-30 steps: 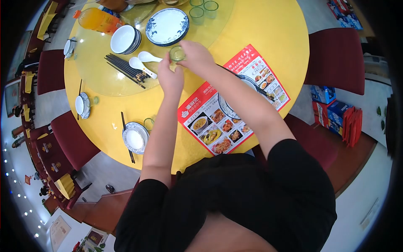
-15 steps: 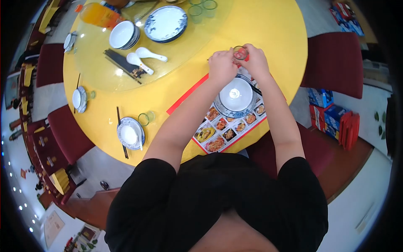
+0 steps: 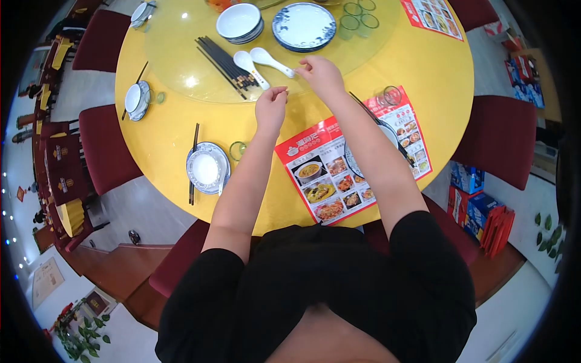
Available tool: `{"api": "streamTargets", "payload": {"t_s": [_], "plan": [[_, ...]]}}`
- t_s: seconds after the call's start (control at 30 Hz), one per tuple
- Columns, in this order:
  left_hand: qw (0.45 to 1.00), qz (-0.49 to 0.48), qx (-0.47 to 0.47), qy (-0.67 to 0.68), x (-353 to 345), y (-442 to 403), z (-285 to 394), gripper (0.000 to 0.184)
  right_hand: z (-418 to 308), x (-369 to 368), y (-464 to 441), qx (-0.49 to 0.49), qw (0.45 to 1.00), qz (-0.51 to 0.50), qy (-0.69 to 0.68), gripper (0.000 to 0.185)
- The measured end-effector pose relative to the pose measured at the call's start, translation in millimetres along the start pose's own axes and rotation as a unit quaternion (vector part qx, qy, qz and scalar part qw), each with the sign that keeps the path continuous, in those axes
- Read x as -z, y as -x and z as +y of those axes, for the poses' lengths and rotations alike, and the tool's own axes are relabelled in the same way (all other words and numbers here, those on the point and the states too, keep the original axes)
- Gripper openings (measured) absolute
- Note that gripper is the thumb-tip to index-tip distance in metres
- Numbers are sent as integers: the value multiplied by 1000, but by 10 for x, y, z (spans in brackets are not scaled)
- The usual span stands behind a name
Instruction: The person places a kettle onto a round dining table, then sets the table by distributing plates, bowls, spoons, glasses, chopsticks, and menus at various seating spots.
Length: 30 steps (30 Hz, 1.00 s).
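My left hand (image 3: pixel 272 112) is over the yellow table, just below the handle end of a white spoon (image 3: pixel 253 71). Its fingers are loosely bent and apart, with nothing visible in them. Higher and to the right, my right hand (image 3: pixel 323 77) has its thumb and fingertips close to the handle tip of a second white spoon (image 3: pixel 272 62); whether they touch it I cannot tell. Both spoons lie on the glass turntable (image 3: pixel 181 72), beside a bundle of black chopsticks (image 3: pixel 224 63). A clear glass (image 3: pixel 389 97) stands on the red menu sheet (image 3: pixel 315 148). My right forearm hides most of the plate there.
White bowls (image 3: pixel 239 23) and blue-patterned plates (image 3: pixel 304 27) are stacked on the turntable, with several glasses (image 3: pixel 359 16) beside them. A place setting with a bowl (image 3: pixel 204 167), chopsticks and a glass (image 3: pixel 238 150) lies left of my left forearm. Maroon chairs (image 3: pixel 497 139) surround the table.
Both hands have left the glass, which now stands on the menu sheet. They have moved left to the spoons. The whole view has shifted, bringing the table to the right and lower.
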<state>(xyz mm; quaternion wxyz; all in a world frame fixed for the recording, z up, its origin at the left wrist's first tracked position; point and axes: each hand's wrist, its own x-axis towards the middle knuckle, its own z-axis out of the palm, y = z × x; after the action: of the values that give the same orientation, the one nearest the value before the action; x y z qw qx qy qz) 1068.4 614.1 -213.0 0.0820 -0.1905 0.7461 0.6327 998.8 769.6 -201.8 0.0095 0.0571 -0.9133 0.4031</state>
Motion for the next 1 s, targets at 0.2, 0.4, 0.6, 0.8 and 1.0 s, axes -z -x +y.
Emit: {"api": "streamTargets", "payload": {"t_s": [0.2, 0.4, 0.6, 0.8, 1.0], "plan": [[999, -21, 21, 36, 507, 140, -73, 24, -320, -626, -231, 4, 991, -46, 126, 29], [998, -43, 43, 34, 633, 290, -120, 26, -473, -564, -175, -22, 985, -80, 152, 23], [995, -70, 40, 64, 336, 421, -58, 27, -196, -284, 55, 118, 983, 56, 127, 16], [978, -194, -70, 12, -517, 859, -12, 24, -13, 872, 1247, -7, 989, 136, -49, 19], [967, -207, -107, -103, -951, 1323, -59, 19, 490, 1788, 2557, -194, 948, 217, -131, 14]]}}
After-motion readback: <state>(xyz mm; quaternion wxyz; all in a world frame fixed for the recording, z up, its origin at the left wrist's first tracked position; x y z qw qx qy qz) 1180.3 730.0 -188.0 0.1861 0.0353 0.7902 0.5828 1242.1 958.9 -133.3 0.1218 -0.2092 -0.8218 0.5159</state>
